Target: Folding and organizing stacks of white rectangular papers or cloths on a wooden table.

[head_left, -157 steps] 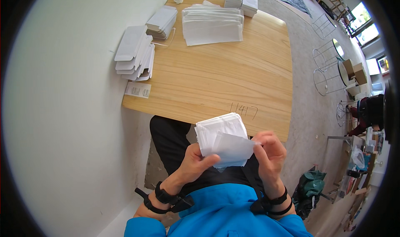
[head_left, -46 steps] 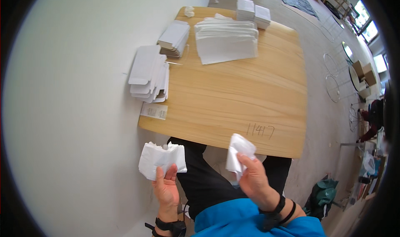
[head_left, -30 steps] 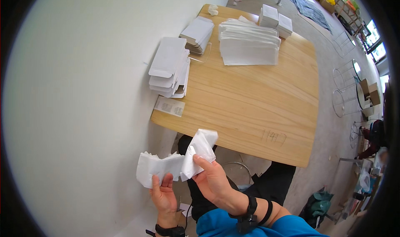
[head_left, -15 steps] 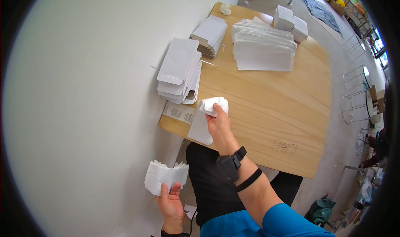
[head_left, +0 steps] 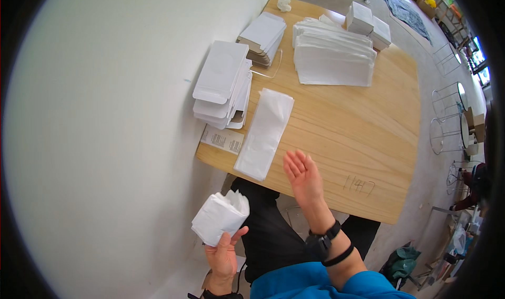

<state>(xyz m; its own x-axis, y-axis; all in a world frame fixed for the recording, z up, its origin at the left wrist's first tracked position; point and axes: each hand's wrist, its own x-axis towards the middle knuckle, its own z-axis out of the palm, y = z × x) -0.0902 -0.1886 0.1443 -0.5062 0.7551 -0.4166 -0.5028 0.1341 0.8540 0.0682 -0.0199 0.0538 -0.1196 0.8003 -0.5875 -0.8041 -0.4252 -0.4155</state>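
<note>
white bag (head_left: 264,133) now flat on table (head_left: 336,136) | right hand (head_left: 301,174) withdrawn, empty | left hand (head_left: 223,251) grips bag bundle (head_left: 220,217)

The person wore a bright blue top (head_left: 321,284) and black trousers (head_left: 268,230). On the right wrist sat a black watch (head_left: 325,237) beside a thin black band (head_left: 339,256). Both hands, left hand (head_left: 223,257) and right hand (head_left: 302,175), were bare, without gloves.
</note>
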